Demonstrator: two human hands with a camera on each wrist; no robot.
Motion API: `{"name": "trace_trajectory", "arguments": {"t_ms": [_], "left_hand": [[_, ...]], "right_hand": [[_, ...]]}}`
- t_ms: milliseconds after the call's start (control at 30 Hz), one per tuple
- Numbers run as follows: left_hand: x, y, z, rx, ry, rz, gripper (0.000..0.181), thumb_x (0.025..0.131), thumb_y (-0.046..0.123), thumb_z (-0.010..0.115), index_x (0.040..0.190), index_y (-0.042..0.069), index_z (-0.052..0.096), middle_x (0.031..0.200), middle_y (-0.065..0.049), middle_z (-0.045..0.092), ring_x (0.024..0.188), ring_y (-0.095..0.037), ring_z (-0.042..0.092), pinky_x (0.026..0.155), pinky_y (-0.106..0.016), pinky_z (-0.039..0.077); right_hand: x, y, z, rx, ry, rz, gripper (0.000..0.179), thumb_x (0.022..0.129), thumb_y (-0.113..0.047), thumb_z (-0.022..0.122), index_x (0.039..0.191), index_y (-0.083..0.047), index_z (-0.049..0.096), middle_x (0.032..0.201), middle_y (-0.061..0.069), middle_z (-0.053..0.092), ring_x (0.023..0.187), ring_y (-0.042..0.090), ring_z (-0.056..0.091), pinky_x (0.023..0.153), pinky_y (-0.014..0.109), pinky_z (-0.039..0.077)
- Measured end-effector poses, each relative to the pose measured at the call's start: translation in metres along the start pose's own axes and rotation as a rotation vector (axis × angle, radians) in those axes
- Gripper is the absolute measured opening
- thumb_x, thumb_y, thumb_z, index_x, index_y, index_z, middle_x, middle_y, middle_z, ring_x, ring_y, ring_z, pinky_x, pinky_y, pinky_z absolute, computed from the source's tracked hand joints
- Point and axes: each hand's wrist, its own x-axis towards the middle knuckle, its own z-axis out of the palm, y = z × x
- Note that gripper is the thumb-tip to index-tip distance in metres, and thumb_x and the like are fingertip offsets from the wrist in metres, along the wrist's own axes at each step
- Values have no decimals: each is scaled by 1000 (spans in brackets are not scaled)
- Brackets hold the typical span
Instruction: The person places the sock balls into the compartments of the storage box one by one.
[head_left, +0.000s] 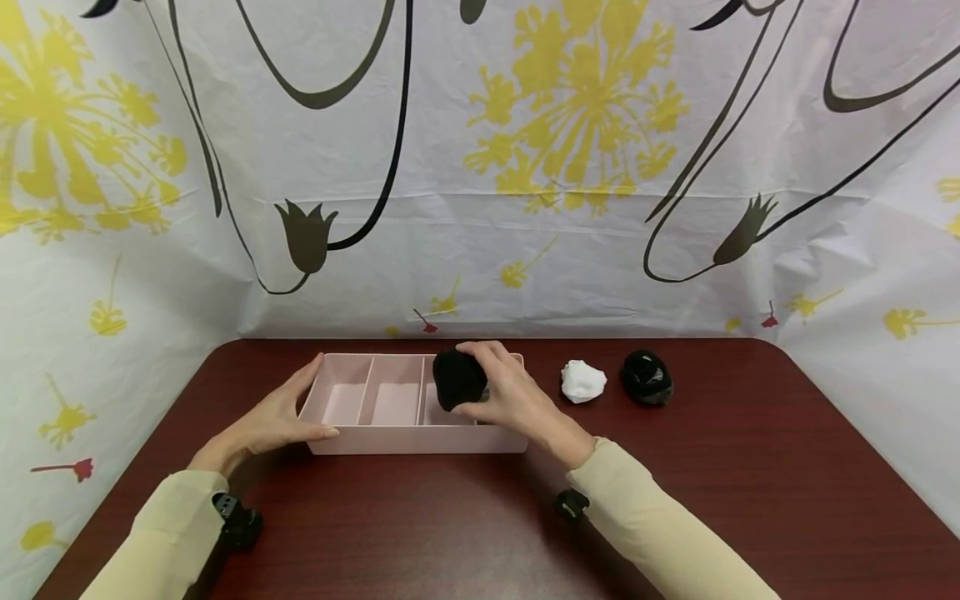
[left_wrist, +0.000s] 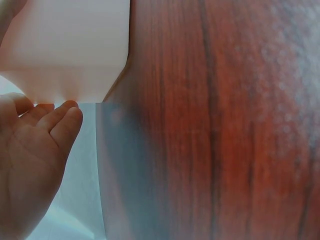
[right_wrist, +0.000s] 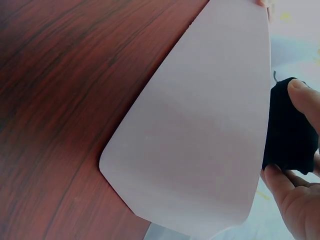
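Observation:
A pale pink divided box [head_left: 420, 440] stands on the dark wooden table. At its left end, my left hand [head_left: 273, 421] holds it, thumb on the front wall and fingers toward the far corner. The left wrist view shows fingertips against the box's wall [left_wrist: 65, 40]. My right hand [head_left: 513, 400] grips a black, soft-looking cloth bundle [head_left: 456, 379] between thumb and fingers, over the right part of the box. In the right wrist view the black bundle [right_wrist: 290, 130] appears just past the box's rim. Hand and bundle partly hide the right compartments.
Right of the box lie a white crumpled bundle [head_left: 582, 382] and a glossy black rounded thing [head_left: 647, 377]. A patterned white sheet [head_left: 450, 275] hangs behind the reddish-brown table [head_left: 420, 533] and along its sides.

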Motion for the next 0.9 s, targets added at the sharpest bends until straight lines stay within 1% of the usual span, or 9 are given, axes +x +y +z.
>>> {"name": "trace_trajectory", "arguments": {"t_ms": [167,400,467,667,900], "left_hand": [[0,0,0,-1,-3,-21,115,70,31,81,152,11,2,156,-22,6,139,-42,11,104,-65,18],[0,-1,1,0,0,-10,115,71,30,80,152,9,3,155,-24,6,139,-44,11,103,-66,17],[0,-1,0,4,-1,-19,115,71,31,80,152,11,2,156,-22,6,139,-43,11,104,-65,17],[-1,1,0,5,-5,-17,115,71,30,81,152,10,2,156,-23,6,139,-43,11,103,-65,18],[-1,1,0,7,-1,-15,115,70,30,81,152,11,3,156,-22,7,139,-43,12,103,-65,18]], "right_hand": [[3,-2,1,-26,-32,-1,73,66,-22,86,127,-7,50,115,14,55,104,27,54,91,45,44],[7,-4,5,-44,-84,7,71,65,-23,86,126,-9,51,115,15,54,101,26,56,86,41,48],[8,-4,6,-53,-96,-1,71,66,-23,85,126,-9,51,115,15,53,100,25,56,84,41,49],[11,-4,10,-90,-121,-55,70,65,-21,86,124,-6,51,113,16,54,98,25,56,80,40,50],[14,-5,12,-114,-159,-67,69,65,-19,85,124,-5,51,114,17,54,100,26,55,80,40,50]]}}
